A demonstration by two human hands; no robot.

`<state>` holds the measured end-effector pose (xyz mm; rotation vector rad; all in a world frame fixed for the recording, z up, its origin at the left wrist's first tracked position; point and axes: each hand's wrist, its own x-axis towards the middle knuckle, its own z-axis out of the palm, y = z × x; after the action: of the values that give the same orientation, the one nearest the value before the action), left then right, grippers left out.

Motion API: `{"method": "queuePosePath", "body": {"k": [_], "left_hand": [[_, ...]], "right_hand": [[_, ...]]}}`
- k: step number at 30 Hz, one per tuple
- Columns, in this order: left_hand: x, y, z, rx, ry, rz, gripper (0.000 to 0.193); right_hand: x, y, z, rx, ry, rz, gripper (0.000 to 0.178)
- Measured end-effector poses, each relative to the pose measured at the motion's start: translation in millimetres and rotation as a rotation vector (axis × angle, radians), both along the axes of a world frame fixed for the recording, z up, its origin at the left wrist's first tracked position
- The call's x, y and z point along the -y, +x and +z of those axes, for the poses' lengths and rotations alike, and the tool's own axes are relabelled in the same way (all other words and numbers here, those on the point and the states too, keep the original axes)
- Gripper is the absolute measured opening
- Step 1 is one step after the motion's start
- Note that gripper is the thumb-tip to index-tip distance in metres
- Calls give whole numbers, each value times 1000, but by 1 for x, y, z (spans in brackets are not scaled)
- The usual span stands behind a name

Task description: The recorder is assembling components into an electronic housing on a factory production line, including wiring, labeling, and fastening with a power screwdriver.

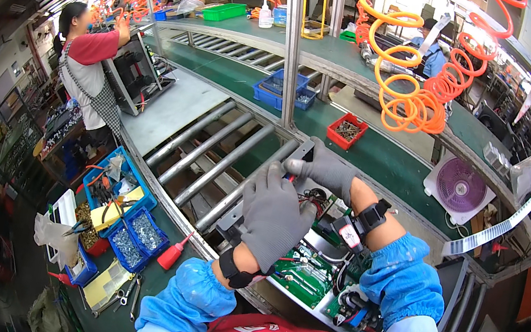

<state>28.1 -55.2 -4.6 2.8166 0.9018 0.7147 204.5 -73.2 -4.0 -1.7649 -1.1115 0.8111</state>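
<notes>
My left hand (272, 216), in a grey glove, lies across a long metal panel (229, 219) at the edge of an electronics chassis, its fingers stretched out and thumb apart. My right hand (327, 169), gloved alike, grips the panel's far end, thumb on the near side; its other fingertips are hidden. A bit of red and blue shows between the hands, too small to name. Inside the chassis, under my wrists, are a green circuit board (306, 275), bundled wires (316, 199) and a black part with cables (352, 300).
Metal rollers (216, 152) run beyond the chassis. On the left stand blue bins of screws (139, 236), a red squeeze bottle (173, 253) and scissors (124, 292). A red bin (347, 131), coiled orange hoses (394, 69) and a fan (460, 183) lie beyond. A co-worker (89, 66) stands far left.
</notes>
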Motion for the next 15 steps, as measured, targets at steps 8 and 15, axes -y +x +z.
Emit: {"method": "queuePosePath", "body": {"k": [8,15], "left_hand": [[5,1,-10,-52,152,-49,60],[7,2,-15,-66,192,-105,62]], "right_hand": [[6,9,-2,197,-156,53,120],[8,12,-15,-45,54,-31,70]]}}
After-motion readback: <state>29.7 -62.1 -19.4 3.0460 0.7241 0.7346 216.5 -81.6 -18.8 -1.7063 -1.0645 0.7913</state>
